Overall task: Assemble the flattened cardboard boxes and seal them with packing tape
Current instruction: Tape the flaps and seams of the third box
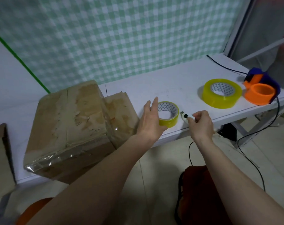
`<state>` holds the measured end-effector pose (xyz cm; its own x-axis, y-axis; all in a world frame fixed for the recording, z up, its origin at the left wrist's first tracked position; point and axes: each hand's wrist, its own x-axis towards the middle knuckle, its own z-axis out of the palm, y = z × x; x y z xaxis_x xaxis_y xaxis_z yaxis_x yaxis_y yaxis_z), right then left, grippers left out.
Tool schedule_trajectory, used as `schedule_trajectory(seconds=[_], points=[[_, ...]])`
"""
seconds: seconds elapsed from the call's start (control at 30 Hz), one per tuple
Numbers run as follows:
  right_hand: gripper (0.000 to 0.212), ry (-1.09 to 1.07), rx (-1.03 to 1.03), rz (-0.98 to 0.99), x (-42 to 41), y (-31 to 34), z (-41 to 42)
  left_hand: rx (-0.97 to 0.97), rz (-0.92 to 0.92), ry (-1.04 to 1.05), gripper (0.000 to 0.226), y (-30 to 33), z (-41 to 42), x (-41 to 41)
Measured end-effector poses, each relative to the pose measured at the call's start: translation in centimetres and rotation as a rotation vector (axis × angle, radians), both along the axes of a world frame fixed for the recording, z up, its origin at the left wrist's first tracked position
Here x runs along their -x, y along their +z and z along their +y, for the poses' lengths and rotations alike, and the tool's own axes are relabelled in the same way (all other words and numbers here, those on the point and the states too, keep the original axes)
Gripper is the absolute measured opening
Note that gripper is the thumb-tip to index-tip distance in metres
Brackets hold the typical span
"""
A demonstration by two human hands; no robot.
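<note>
Head view: sealed box (69,127) on tabletop (178,85)
Left hand (150,118): fingers straight, against tape (168,114)
Right hand (201,122): grip clamped on cutter (186,117)
Risk: blade near left fingers; a slip could nick them

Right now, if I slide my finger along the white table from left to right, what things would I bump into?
Big taped cardboard box → small yellow tape roll → white cutter in the right hand → big yellow tape roll → orange tape dispenser.
</note>
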<state>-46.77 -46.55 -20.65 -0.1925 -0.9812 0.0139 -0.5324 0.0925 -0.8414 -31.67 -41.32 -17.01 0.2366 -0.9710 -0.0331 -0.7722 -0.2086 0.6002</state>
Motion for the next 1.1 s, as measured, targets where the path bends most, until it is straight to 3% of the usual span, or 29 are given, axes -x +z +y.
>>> schedule_trajectory(seconds=[0.07, 0.2, 0.33, 0.47, 0.57, 0.67, 0.73, 0.87, 0.93, 1.03, 1.1], points=[[0.015, 0.014, 0.018, 0.055, 0.1, -0.2, -0.2, -0.003, 0.044, 0.041, 0.103, 0.3, 0.9, -0.4], [0.027, 0.006, 0.055, 0.127, 0.7, 0.1, 0.9, 0.082, -0.085, -0.076, 0.087, 0.0, 6.1, -1.0], [0.018, 0.086, 0.223, 0.067, -0.3, 0.6, 4.8, 0.335, -0.259, -0.208, 0.069, -0.6, 13.2, -2.4], [0.009, 0.272, 0.383, -0.015, -3.7, 0.4, 10.5, 0.53, -0.384, -0.076, 0.055, 0.3, 17.9, -7.0], [0.012, 0.406, 0.47, -0.131, -7.4, 2.3, 14.0, 0.452, -0.468, 0.166, 0.053, 1.9, 19.6, -10.9], [0.019, 0.571, 0.581, -0.218, -11.9, 6.7, 16.3, 0.266, -0.573, 0.238, 0.066, 2.6, 19.8, -13.5], [0.027, 0.675, 0.504, -0.129, -15.1, 9.2, 16.3, 0.195, -0.635, 0.2, 0.07, 2.1, 20.0, -14.3], [0.048, 0.834, 0.054, 0.145, -20.6, 9.5, 12.6, 0.209, -0.699, 0.156, 0.063, 1.3, 20.5, -15.0], [0.045, 0.823, 0.031, 0.036, -21.6, 8.5, 11.4, 0.209, -0.71, 0.152, 0.062, 1.3, 20.5, -15.1], [0.04, 0.724, 0.044, -0.345, -21.3, 6.5, 11.3, 0.191, -0.717, 0.161, 0.063, 1.3, 20.4, -15.1], [0.043, 0.688, 0.056, -0.492, -21.1, 5.5, 11.7, 0.176, -0.716, 0.159, 0.064, 1.0, 20.5, -15.1]])
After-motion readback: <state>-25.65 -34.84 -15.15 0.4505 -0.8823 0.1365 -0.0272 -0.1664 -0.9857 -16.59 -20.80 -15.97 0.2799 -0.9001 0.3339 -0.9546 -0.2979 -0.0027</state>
